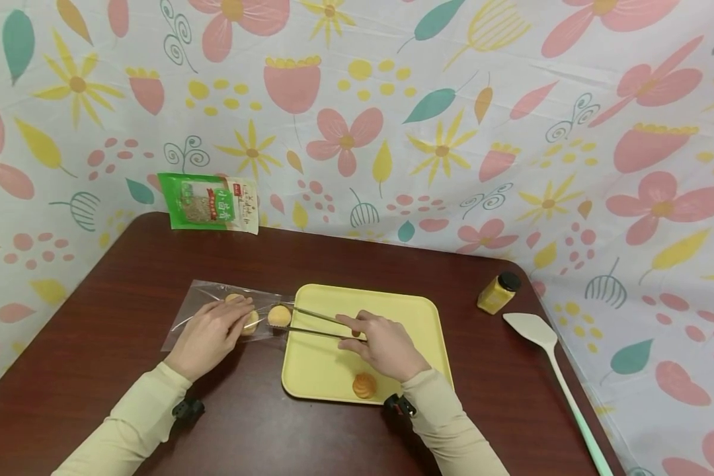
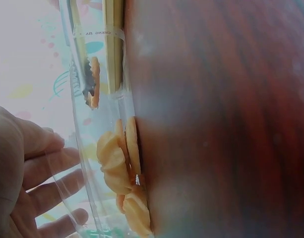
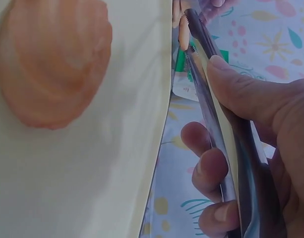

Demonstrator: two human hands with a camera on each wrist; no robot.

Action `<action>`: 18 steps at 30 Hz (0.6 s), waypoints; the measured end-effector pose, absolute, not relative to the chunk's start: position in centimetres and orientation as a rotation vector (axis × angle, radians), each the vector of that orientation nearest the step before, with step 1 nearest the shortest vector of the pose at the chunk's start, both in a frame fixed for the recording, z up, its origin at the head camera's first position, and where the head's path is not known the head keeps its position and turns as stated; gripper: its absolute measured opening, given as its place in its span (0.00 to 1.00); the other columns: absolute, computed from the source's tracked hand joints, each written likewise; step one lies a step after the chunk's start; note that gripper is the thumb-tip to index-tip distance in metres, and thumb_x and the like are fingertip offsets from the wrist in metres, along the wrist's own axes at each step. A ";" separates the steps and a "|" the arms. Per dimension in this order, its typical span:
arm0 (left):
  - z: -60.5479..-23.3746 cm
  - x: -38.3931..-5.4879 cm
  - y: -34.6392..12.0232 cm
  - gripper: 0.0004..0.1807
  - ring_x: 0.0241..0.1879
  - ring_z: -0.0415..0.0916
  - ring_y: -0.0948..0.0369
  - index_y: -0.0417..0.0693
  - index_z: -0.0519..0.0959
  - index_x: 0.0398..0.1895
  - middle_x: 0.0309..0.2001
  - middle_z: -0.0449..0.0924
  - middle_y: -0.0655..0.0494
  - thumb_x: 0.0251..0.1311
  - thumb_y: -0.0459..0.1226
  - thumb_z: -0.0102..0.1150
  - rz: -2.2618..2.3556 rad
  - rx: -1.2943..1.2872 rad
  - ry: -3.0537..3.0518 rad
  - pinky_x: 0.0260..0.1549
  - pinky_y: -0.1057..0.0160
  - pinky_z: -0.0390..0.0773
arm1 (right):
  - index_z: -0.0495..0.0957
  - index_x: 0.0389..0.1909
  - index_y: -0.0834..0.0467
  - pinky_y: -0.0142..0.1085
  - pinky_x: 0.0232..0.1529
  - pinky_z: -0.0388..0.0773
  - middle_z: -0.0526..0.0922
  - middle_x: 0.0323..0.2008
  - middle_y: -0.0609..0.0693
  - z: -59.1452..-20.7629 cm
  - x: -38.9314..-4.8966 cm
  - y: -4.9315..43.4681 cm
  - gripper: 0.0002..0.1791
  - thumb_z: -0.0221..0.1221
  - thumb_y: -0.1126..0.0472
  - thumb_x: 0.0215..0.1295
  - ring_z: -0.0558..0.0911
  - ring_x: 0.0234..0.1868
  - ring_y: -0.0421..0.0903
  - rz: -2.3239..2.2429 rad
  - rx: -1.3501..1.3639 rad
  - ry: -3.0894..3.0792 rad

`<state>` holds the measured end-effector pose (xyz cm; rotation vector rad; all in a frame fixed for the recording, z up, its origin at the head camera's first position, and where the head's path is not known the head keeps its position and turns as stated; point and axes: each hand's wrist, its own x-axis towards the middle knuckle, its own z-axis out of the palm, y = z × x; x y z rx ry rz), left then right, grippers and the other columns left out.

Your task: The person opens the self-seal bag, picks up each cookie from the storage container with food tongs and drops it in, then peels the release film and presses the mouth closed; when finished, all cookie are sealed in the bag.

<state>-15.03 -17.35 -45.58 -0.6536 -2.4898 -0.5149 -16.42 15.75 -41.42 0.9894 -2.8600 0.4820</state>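
Note:
My left hand (image 1: 211, 334) rests on a clear plastic bag (image 1: 184, 317), its fingers (image 2: 57, 196) fairly straight against the film. Several swirled cookies (image 2: 114, 163) lie inside the bag under and beside that hand. My right hand (image 1: 387, 344) grips metal tongs (image 3: 223, 124), which reach left over the edge of a yellow tray (image 1: 327, 377). The tong tips are closed around one cookie (image 1: 279, 315) at the bag's mouth. Another cookie (image 1: 365, 385) lies on the tray near its front edge, below the right hand.
A green seasoning packet (image 1: 211, 203) stands against the patterned cloth at the back left. To the right of the tray are a small jar (image 1: 499, 293) with a black lid and a spatula (image 1: 562, 377) with a pale green handle end.

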 end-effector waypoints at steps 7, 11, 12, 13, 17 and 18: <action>-45.6 -15.0 -17.4 0.15 0.52 0.80 0.49 0.38 0.84 0.47 0.50 0.83 0.45 0.54 0.29 0.66 -0.511 -0.640 -2.478 0.49 0.44 0.76 | 0.78 0.60 0.46 0.31 0.21 0.68 0.75 0.30 0.37 -41.3 -16.3 15.8 0.26 0.64 0.45 0.62 0.68 0.20 0.35 0.479 1.007 -2.871; -45.6 -15.0 -17.4 0.15 0.51 0.80 0.49 0.38 0.84 0.47 0.50 0.83 0.45 0.54 0.30 0.67 -0.501 -0.638 -2.479 0.48 0.44 0.76 | 0.78 0.61 0.46 0.31 0.21 0.68 0.75 0.31 0.38 -41.2 -16.4 15.5 0.25 0.64 0.46 0.62 0.69 0.20 0.35 0.484 1.017 -2.886; -45.5 -14.9 -17.4 0.15 0.51 0.80 0.49 0.39 0.84 0.47 0.49 0.83 0.45 0.53 0.30 0.67 -0.501 -0.638 -2.478 0.48 0.44 0.76 | 0.78 0.61 0.46 0.31 0.21 0.68 0.75 0.31 0.38 -41.2 -16.5 15.4 0.26 0.64 0.46 0.62 0.69 0.20 0.35 0.487 1.020 -2.889; -45.5 -14.9 -17.3 0.16 0.51 0.80 0.49 0.39 0.84 0.47 0.49 0.83 0.45 0.53 0.30 0.67 -0.500 -0.639 -2.476 0.47 0.44 0.76 | 0.78 0.61 0.46 0.31 0.21 0.68 0.76 0.31 0.38 -41.1 -16.5 15.3 0.26 0.63 0.46 0.62 0.69 0.20 0.35 0.486 1.023 -2.893; -45.5 -14.9 -17.3 0.15 0.51 0.80 0.49 0.38 0.84 0.47 0.49 0.83 0.45 0.53 0.30 0.67 -0.503 -0.645 -2.464 0.47 0.43 0.77 | 0.78 0.61 0.46 0.31 0.22 0.68 0.76 0.32 0.39 -40.9 -16.7 14.9 0.26 0.63 0.45 0.62 0.70 0.21 0.35 0.477 1.031 -2.895; -45.5 -14.9 -17.3 0.15 0.51 0.80 0.49 0.38 0.84 0.47 0.49 0.83 0.45 0.54 0.30 0.67 -0.505 -0.646 -2.462 0.47 0.43 0.77 | 0.78 0.61 0.47 0.31 0.22 0.69 0.77 0.32 0.39 -40.9 -16.7 14.8 0.26 0.63 0.45 0.62 0.70 0.21 0.36 0.478 1.032 -2.894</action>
